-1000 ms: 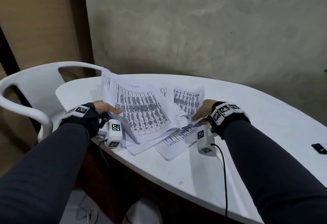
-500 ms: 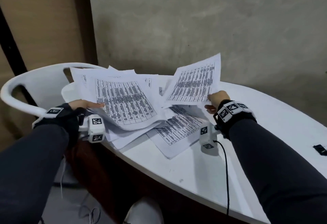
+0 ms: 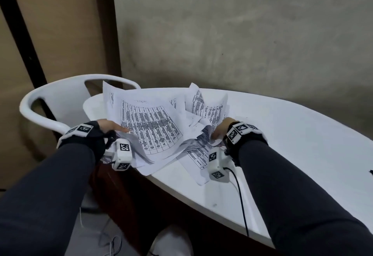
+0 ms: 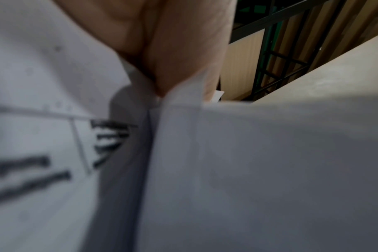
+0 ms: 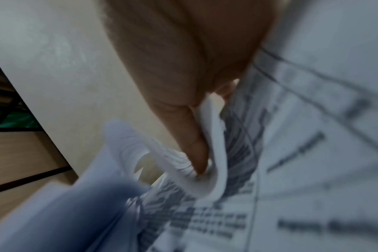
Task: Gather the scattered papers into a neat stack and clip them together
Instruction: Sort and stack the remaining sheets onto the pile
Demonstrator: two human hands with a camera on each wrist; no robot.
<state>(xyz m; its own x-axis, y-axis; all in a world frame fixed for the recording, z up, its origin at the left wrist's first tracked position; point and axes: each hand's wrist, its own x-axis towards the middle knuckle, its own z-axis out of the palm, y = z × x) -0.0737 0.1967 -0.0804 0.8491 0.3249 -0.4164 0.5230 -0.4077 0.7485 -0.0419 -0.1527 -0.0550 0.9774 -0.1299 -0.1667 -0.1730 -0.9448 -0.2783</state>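
Several printed papers (image 3: pixel 153 126) with black tables lie in a loose, curled heap at the near left end of the white table (image 3: pixel 292 134). My left hand (image 3: pixel 110 127) grips the heap's left edge, thumb on top of the upper sheet. In the left wrist view the thumb (image 4: pixel 173 56) pinches a sheet's (image 4: pixel 248 162) edge. My right hand (image 3: pixel 221 129) holds the right side of the heap, where sheets (image 3: pixel 210 108) stand bent upward. The right wrist view shows fingers (image 5: pixel 183 85) pinching curled page edges (image 5: pixel 209 153). One sheet (image 3: pixel 198 160) lies flat under the heap, by my right wrist.
A white plastic chair (image 3: pixel 58 102) stands left of the table's end, close to my left arm. A small dark object (image 3: pixel 371 172) lies at the right edge of the view. A grey wall (image 3: pixel 242 33) rises behind the table. A black cable (image 3: pixel 241 195) runs from my right wrist camera.
My right hand has brought the raised sheet down and left onto the heap. My left hand has moved back right with its papers, so the two sides now meet in one pile.
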